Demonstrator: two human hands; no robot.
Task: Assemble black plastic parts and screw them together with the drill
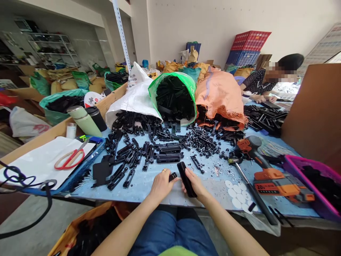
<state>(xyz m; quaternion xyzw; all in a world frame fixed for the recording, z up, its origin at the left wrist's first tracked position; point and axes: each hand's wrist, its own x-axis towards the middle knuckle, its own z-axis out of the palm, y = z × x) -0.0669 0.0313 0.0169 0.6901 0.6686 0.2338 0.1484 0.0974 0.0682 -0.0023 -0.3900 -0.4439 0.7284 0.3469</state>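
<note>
Head view only, so here goes: right hand (pixel 195 183) is wrapped around a long black plastic piece (pixel 186 179), holding it tilted just above the near edge of the blue surface (pixel 149 183). Left hand (pixel 161 185) sits right next to it, fingers pinching a small black part (pixel 173 176) that's touching or almost touching the long piece, can't tell which. Behind the hands there's a big scatter of black plastic parts (pixel 160 145) spilling out of a green sack (pixel 173 94), a white sack (pixel 134 97) and an orange sack (pixel 221 94). Orange cordless drill (pixel 269 170) lies off to the right, red-handled scissors (pixel 69 158) on the left in a blue tray (pixel 87 161). Another person (pixel 269 80) is working at the far right end.
</note>
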